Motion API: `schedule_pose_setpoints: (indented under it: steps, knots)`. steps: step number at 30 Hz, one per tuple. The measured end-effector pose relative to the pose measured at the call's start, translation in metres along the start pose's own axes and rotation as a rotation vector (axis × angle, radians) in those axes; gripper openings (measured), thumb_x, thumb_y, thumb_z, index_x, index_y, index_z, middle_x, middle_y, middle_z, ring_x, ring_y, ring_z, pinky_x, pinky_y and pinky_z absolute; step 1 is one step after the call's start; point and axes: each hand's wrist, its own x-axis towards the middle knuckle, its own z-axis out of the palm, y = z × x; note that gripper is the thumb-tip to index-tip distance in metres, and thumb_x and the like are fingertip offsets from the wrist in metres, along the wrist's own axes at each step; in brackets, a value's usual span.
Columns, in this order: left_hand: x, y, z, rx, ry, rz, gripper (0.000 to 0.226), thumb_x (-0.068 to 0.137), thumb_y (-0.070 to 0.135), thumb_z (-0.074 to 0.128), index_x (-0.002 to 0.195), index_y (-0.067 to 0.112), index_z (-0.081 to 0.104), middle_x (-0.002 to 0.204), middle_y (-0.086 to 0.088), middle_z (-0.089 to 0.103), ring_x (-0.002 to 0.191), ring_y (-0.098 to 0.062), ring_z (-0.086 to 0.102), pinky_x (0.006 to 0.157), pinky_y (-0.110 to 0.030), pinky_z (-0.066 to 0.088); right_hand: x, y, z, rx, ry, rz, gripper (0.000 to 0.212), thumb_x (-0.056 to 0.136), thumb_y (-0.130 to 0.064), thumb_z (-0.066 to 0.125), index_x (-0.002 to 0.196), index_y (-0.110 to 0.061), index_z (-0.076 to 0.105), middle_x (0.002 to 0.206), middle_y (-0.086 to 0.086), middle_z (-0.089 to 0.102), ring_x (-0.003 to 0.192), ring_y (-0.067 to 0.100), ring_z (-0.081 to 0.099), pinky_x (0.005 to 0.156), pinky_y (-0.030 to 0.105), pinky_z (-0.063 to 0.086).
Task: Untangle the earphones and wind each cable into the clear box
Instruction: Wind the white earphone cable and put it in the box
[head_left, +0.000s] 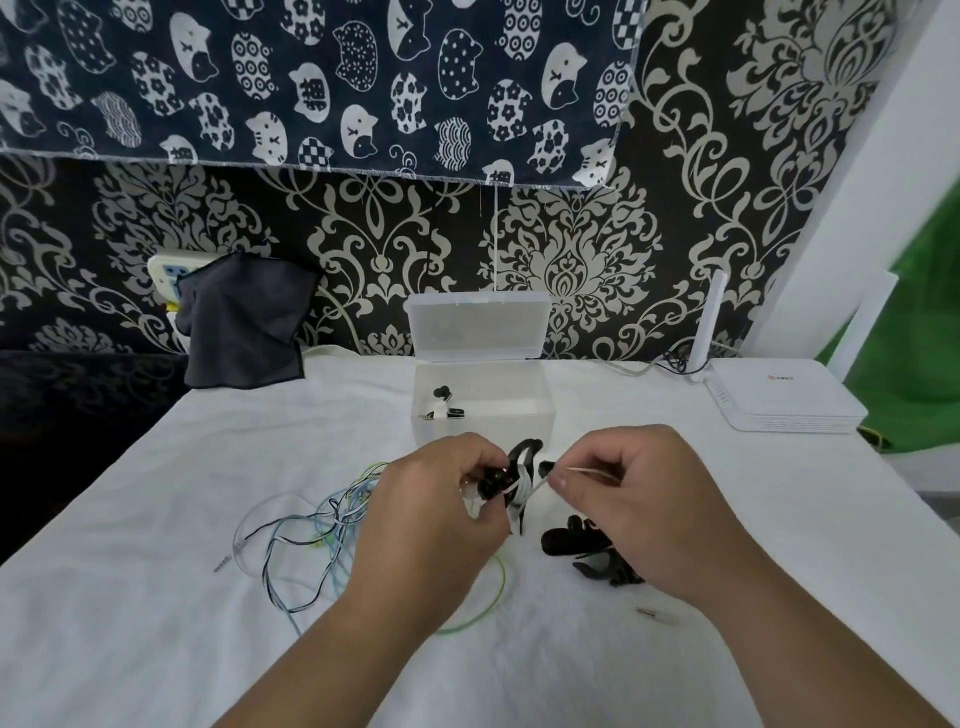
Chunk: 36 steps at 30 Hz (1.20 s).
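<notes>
My left hand (431, 514) grips a black-and-white earphone bundle (511, 480) with white cable wrapped round it. My right hand (639, 499) pinches the white cable's free end just to the right of the bundle, pulled taut. Both hands hover over the white cloth, in front of the clear box (524, 410), whose lid stands open behind it. One wound earphone (441, 405) lies inside the box at its left. A tangle of blue, white and green cables (322, 525) lies to the left of my left hand. Black ear hooks (582, 545) lie under my right hand.
A white router (779, 400) with its antenna stands at the back right. A dark cloth (244, 322) hangs over a power strip at the back left. A small white plug piece (657, 614) lies by my right wrist. The patterned wall rises close behind the box.
</notes>
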Motion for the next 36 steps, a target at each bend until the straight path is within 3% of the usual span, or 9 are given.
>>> schedule_pose_setpoints:
  steps: [8,12,16,19,21,23,26,31,36]
  knots:
    - [0.002,-0.005,-0.007,0.019,-0.084,-0.011,0.026,0.071,0.01,0.074,0.083,0.033,0.07,0.07,0.026,0.064,0.079,0.002,0.059,0.065,-0.012,0.045,0.006,0.003,-0.015,-0.254,-0.011,-0.007,0.021,0.082,-0.014,0.076,0.066,-0.026,0.071,0.05,-0.02,0.053,0.051,0.0,0.052,0.053,0.01,0.038]
    - [0.005,-0.011,-0.011,0.079,-0.072,-0.068,0.026,0.072,0.011,0.071,0.082,0.034,0.068,0.064,0.024,0.06,0.075,0.003,0.058,0.06,-0.009,0.041,0.012,0.013,-0.026,-0.317,0.205,0.022,0.021,0.088,-0.022,0.071,0.068,-0.027,0.069,0.055,-0.022,0.058,0.055,-0.004,0.055,0.051,0.011,0.037]
    - [0.005,-0.013,-0.013,0.087,-0.075,-0.103,0.024,0.072,0.011,0.072,0.078,0.034,0.067,0.068,0.029,0.062,0.073,0.003,0.058,0.059,-0.01,0.042,0.021,0.016,-0.038,0.05,0.385,0.158,0.035,0.099,-0.032,0.057,0.071,-0.017,0.071,0.048,-0.001,0.049,0.045,0.011,0.04,0.056,0.029,0.039]
    - [0.004,-0.011,-0.012,0.075,-0.121,-0.098,0.026,0.072,0.014,0.073,0.077,0.038,0.065,0.067,0.028,0.063,0.072,0.003,0.059,0.059,-0.012,0.044,0.02,0.008,-0.038,0.578,0.277,0.339,0.037,0.103,-0.029,0.052,0.076,-0.008,0.067,0.047,0.0,0.027,0.04,0.014,0.021,0.047,0.029,0.036]
    - [0.004,-0.009,-0.01,0.055,-0.165,-0.08,0.023,0.072,0.015,0.074,0.078,0.036,0.067,0.068,0.029,0.063,0.071,0.005,0.059,0.058,-0.009,0.042,0.018,0.003,-0.037,0.78,0.185,0.405,0.037,0.103,-0.03,0.048,0.084,-0.006,0.068,0.047,0.001,0.029,0.039,0.014,0.021,0.043,0.027,0.035]
    - [0.002,-0.006,-0.008,0.055,-0.205,-0.058,0.021,0.073,0.015,0.073,0.078,0.034,0.068,0.072,0.032,0.062,0.072,0.008,0.058,0.059,-0.006,0.04,0.016,0.002,-0.036,0.873,0.092,0.401,0.038,0.104,-0.03,0.043,0.095,-0.005,0.069,0.051,0.007,0.046,0.041,0.019,0.04,0.051,0.032,0.045]
    - [0.0,-0.005,-0.005,0.011,-0.24,-0.049,0.025,0.073,0.014,0.074,0.075,0.038,0.066,0.071,0.029,0.063,0.073,0.005,0.06,0.06,-0.006,0.039,0.015,0.003,-0.034,0.943,0.006,0.31,0.036,0.104,-0.022,0.039,0.099,-0.002,0.069,0.077,0.019,0.07,0.071,0.031,0.07,0.073,0.041,0.06]
    - [0.0,-0.003,-0.004,-0.227,-0.279,-0.139,0.03,0.074,0.003,0.075,0.073,0.033,0.07,0.064,0.019,0.059,0.049,0.001,0.052,0.053,-0.007,0.037,0.015,0.003,-0.023,0.964,0.002,0.18,0.031,0.101,-0.005,0.036,0.108,0.002,0.065,0.104,0.026,0.072,0.1,0.036,0.071,0.094,0.047,0.055]
    - [0.004,-0.003,-0.006,-0.481,-0.302,-0.198,0.026,0.073,-0.006,0.074,0.078,0.019,0.074,0.071,-0.002,0.07,0.067,-0.01,0.063,0.061,-0.018,0.05,0.017,0.01,-0.018,1.024,0.057,0.232,0.029,0.099,-0.006,0.038,0.11,0.002,0.064,0.108,0.027,0.071,0.103,0.037,0.071,0.1,0.05,0.05]
